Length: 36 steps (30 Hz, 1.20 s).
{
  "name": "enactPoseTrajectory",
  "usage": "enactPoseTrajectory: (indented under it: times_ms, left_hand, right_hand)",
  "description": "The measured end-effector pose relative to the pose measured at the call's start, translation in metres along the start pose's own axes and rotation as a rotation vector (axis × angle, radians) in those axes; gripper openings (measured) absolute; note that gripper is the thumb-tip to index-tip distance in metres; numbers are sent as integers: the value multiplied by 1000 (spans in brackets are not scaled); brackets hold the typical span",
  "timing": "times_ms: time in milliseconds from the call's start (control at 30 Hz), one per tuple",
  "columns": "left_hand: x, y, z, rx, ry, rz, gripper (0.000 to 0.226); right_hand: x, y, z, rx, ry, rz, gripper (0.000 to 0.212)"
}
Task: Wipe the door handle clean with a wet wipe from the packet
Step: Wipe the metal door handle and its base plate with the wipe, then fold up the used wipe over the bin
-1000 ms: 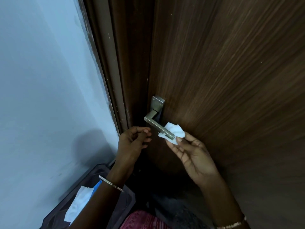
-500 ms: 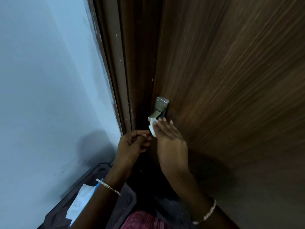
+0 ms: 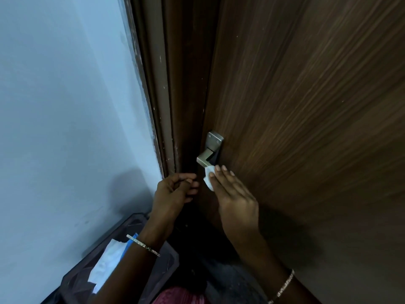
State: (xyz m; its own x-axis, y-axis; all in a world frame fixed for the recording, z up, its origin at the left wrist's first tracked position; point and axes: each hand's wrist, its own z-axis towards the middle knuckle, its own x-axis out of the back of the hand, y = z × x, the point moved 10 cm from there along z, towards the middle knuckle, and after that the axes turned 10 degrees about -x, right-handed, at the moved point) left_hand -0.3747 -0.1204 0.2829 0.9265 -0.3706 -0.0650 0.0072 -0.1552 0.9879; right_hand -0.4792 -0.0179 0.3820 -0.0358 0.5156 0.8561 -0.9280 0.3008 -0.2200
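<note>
A silver metal door handle (image 3: 205, 157) with a square back plate sticks out from the dark wooden door (image 3: 306, 106). My right hand (image 3: 234, 191) lies palm down over the lever's outer part and presses a white wet wipe (image 3: 208, 176) around it; most of the lever is hidden under the hand. My left hand (image 3: 175, 190) hovers just left of the lever with its fingers curled in and nothing visible in them. The wipes packet (image 3: 109, 264), white with a blue edge, lies below my left forearm.
A pale blue wall (image 3: 65, 106) fills the left side and meets the brown door frame (image 3: 157, 84). A dark case or bag (image 3: 162, 266) sits low by the wall with the packet on it. Dark floor shows at the bottom.
My right hand turned over, from palm up under the lever's tip to palm down on top of it, and slid the wipe along toward the back plate. The left hand stayed put.
</note>
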Motion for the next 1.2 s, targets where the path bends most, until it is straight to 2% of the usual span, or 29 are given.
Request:
enactPoseTrajectory:
  times_ms: [167, 333, 500, 600, 733, 867, 1100, 1200]
  left_hand:
    - [-15, 8, -8, -8, -53, 24, 20]
    - [-23, 15, -26, -11, -153, 16, 21]
    - [-25, 29, -50, -48, -297, 10, 19]
    - [-26, 37, -74, -95, -450, -15, 27]
    - [-2, 46, -110, -135, -485, -94, 28]
    - [36, 41, -146, -148, -491, -93, 22]
    - [113, 27, -217, -116, -386, -131, 12]
    - [153, 18, -246, -72, -331, -106, 11]
  right_hand:
    - [20, 16, -20, -56, 26, 54, 40]
    - [33, 46, -34, -337, -59, 278, 39]
    - [41, 67, -62, -757, -13, 774, 23]
    - [31, 43, -81, -881, -70, 1033, 14]
    - [36, -8, -110, -904, -70, 1326, 13]
    - [45, -48, -148, -915, -57, 1358, 13]
    - [65, -116, -220, -915, -36, 1353, 13]
    - [61, -148, -246, -917, -104, 1351, 12]
